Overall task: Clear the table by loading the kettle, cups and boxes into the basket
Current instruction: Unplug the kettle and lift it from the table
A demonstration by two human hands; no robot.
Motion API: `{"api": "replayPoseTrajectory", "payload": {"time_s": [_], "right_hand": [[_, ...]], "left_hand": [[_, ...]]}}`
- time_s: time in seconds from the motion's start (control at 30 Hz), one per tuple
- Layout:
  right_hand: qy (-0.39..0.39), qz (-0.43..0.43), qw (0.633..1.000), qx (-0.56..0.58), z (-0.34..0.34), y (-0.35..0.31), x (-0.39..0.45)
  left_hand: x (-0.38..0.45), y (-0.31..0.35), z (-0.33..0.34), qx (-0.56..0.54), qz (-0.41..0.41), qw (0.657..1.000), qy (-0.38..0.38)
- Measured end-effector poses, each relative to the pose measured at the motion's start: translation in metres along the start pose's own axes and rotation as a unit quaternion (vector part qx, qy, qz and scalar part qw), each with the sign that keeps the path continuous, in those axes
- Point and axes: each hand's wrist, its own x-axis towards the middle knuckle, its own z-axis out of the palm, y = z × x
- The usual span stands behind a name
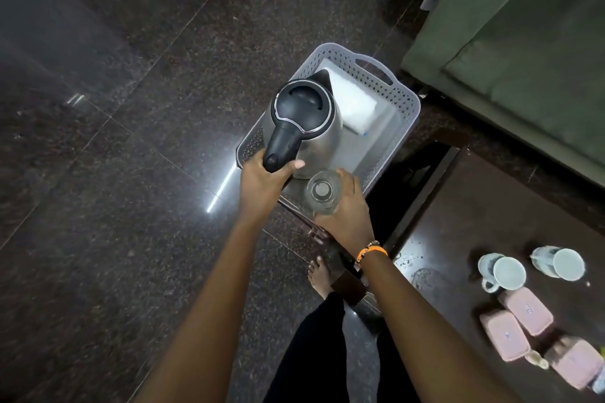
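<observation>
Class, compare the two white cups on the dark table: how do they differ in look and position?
The nearer cup shows a handle at its lower left; the farther cup shows none. The nearer cup sits close to the pink boxes; the farther cup stands apart. Both are white and rest on the table.

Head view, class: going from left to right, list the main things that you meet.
Kettle → clear glass → left-hand white cup → right-hand white cup.
</observation>
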Motion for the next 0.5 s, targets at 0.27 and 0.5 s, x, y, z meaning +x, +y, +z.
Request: {"api": "replayPoseTrajectory", "payload": {"time_s": [0.27,0.5], "right_hand": [[0.11,-0.034,0.989,0.088,-0.058,0.02,-0.057],[0.151,0.038,0.988,-0.002,-0.108,0.082,-0.11]], "left_hand": [[-0.059,0.015,-0.003,-0.015,0.033,0.999,0.028],[-0.145,0.022,-0.001,0.009,0.042,0.999,-0.023]]}}
